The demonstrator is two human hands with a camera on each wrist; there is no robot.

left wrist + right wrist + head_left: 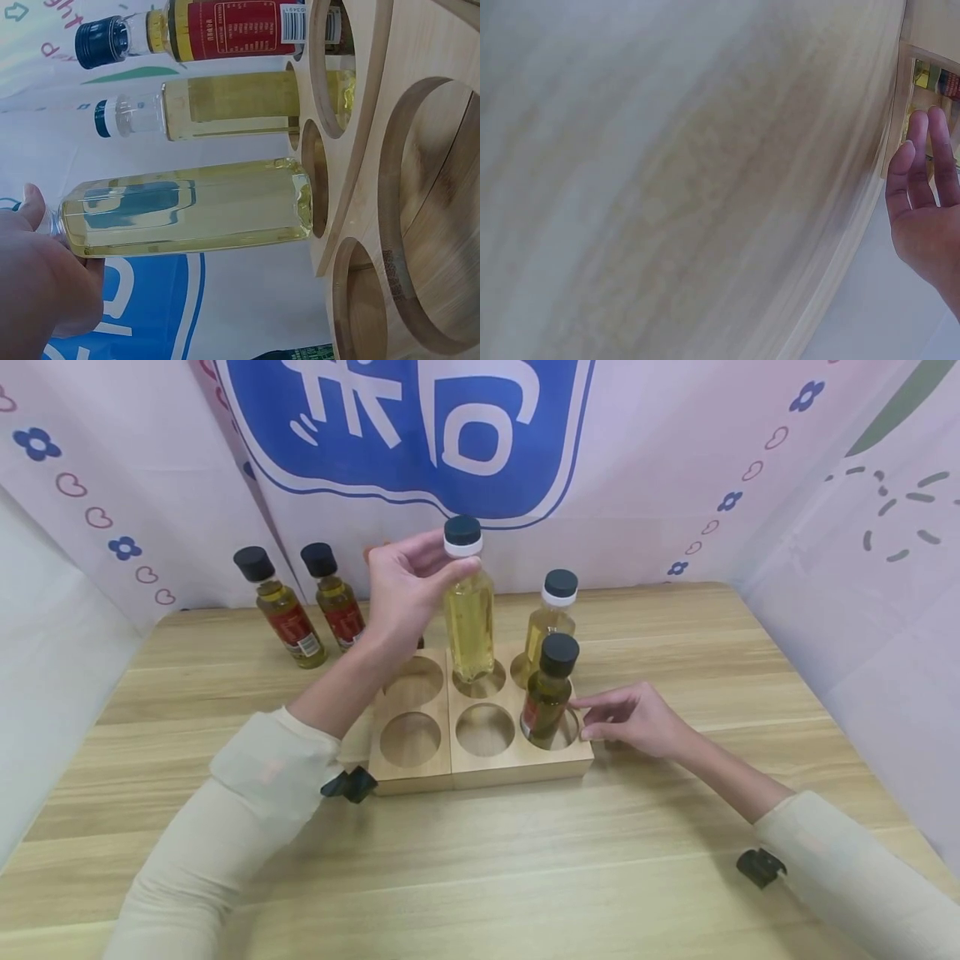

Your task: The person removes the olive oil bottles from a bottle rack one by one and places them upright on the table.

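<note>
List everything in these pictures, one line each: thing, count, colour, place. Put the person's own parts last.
clear bottle of pale yellow oil: 1, black cap with white collar, held over the rack's back middle hole.
second pale oil bottle: 1, dark cap with white collar, in the back right hole.
red-labelled bottle in rack: 1, dark oil, black cap, front right hole.
red-labelled bottles on table: 2, black caps, back left of the table.
wooden rack: 1, light wood, six round holes, centre of the table.
table: 1, light wood grain.
backdrop: pale pink with blue sign.
left hand: grips the pale bottle near its neck.
right hand: fingers straight, touching the rack's right side.
</note>
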